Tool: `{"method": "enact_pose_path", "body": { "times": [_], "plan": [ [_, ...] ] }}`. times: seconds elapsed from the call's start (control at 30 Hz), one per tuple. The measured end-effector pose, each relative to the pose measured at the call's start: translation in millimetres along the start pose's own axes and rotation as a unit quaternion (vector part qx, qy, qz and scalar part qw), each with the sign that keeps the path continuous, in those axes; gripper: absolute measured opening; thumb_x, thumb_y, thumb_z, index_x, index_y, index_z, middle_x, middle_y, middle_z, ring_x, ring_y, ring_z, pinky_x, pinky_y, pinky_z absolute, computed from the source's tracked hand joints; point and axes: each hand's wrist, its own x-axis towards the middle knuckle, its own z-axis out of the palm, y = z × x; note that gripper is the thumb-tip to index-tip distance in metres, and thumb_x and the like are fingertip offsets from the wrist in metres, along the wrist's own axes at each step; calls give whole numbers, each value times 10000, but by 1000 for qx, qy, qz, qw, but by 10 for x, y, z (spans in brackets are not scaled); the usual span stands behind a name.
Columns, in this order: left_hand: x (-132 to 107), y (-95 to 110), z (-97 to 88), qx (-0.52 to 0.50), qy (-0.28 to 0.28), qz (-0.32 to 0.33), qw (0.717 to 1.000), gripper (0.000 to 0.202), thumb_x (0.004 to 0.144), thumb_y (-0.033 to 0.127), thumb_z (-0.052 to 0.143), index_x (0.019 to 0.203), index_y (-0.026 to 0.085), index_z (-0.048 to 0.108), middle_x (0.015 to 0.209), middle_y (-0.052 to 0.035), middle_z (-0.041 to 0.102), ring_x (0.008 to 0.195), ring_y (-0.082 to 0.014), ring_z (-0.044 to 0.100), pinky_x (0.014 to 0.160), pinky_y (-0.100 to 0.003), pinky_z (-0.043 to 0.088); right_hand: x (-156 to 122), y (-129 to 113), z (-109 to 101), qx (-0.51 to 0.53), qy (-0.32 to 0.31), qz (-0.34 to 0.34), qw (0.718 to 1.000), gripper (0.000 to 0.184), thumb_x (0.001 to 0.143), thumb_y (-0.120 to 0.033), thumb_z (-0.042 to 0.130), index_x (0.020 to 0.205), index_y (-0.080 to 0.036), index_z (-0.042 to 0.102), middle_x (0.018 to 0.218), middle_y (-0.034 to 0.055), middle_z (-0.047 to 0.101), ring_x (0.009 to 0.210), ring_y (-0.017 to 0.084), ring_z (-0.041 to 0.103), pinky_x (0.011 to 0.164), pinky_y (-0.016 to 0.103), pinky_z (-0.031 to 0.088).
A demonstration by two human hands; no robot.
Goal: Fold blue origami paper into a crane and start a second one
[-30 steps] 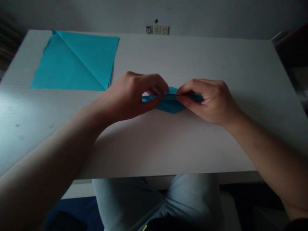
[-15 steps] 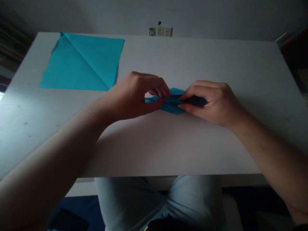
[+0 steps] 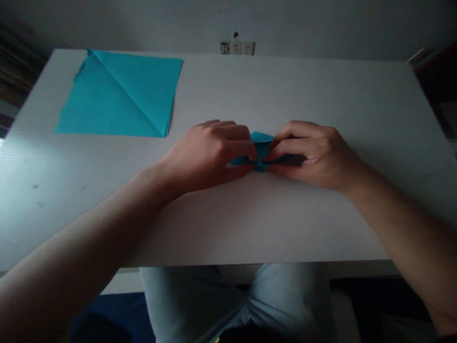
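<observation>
A small piece of folded blue paper [image 3: 262, 138] lies near the middle of the white table, between my two hands. My left hand [image 3: 217, 152] pinches its near left part, thumb below and fingers curled above. From the other side my right hand [image 3: 309, 152] grips the paper's right part between thumb and fingers. Both sets of fingertips almost meet at its near edge. Much of the folded shape is hidden behind the fingers.
Larger blue paper sheets [image 3: 132, 95] lie at the table's back left, with a diagonal crease and a ragged left edge. The white table [image 3: 303, 224] ends just before my legs [image 3: 228, 305]. Wall sockets [image 3: 236, 47] sit behind the far edge.
My left hand has come nearer and slightly right, its fingers now down on the paper's near edge. My right fingers have shifted a little, still gripping; the near flap looks pressed inward.
</observation>
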Motion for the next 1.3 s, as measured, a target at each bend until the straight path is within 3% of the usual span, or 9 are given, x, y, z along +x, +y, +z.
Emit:
{"method": "enact_pose_path", "body": {
  "times": [0.23,0.53,0.73,0.83,0.9,1.03,1.1,1.17,1.3],
  "plan": [
    [2,39,-14,-70,31,-60,995,218,1215,181,633,1216,217,848,1163,-70,903,954,-208,819,820,-376,585,45,-105,-42,-12,1,72,997,210,1165,-258,755,1159,-408,900,1134,71,864,1014,365,828,934,612,693],
    [16,22,9,-91,42,-75,992,205,1235,128,607,1259,192,800,1190,-46,887,988,-139,794,921,-292,635,46,29,13,-1,47,37,998,100,1135,-243,804,1092,-318,854,1041,56,843,924,303,797,822,502,650],
    [-13,-20,-12,-65,52,-43,996,246,1046,283,915,1264,169,905,1319,-157,837,1160,-309,765,1052,-475,626,-6,51,-27,41,4,28,999,157,1040,-301,953,1167,-388,921,1158,66,841,981,347,805,865,566,689],
    [-19,-32,-9,-78,33,-32,996,200,1115,381,892,1201,208,943,1312,-165,839,1175,-334,759,1072,-517,628,-11,36,-44,46,5,41,998,152,1057,-319,943,1175,-415,941,1197,69,844,1060,365,819,991,617,720],
    [-15,-37,24,-82,29,-40,995,171,1153,335,817,1146,220,944,1314,-158,839,1158,-321,764,1068,-514,631,-3,39,-38,30,34,42,998,201,1085,-297,889,1245,-409,936,1254,80,846,1171,384,828,1072,635,718],
    [-19,-88,154,-66,52,-87,993,100,1044,280,872,1138,267,902,1434,-126,802,1265,-357,784,1164,-560,628,30,100,40,-5,59,45,997,450,1022,-265,924,1454,-384,877,1436,90,850,1354,425,811,1182,653,695],
    [-39,-140,218,-51,64,-126,989,352,980,353,986,1302,284,862,1491,-137,771,1373,-425,769,1242,-631,610,52,131,92,-16,48,61,997,488,1000,-254,944,1471,-357,871,1439,99,857,1330,424,820,1166,640,695],
    [-63,-193,261,-39,67,-168,983,568,939,434,1068,1412,261,805,1518,-168,744,1438,-478,742,1292,-701,588,73,140,128,-21,41,72,996,381,999,-243,939,1366,-334,899,1350,97,870,1224,399,837,1085,601,702],
    [-73,-233,272,-11,53,-213,976,672,885,571,1147,1338,231,784,1501,-187,745,1451,-514,707,1316,-773,558,100,94,124,-20,54,115,992,123,1030,-191,877,1071,-307,873,1108,59,851,899,283,790,870,480,656]
  ]
}}
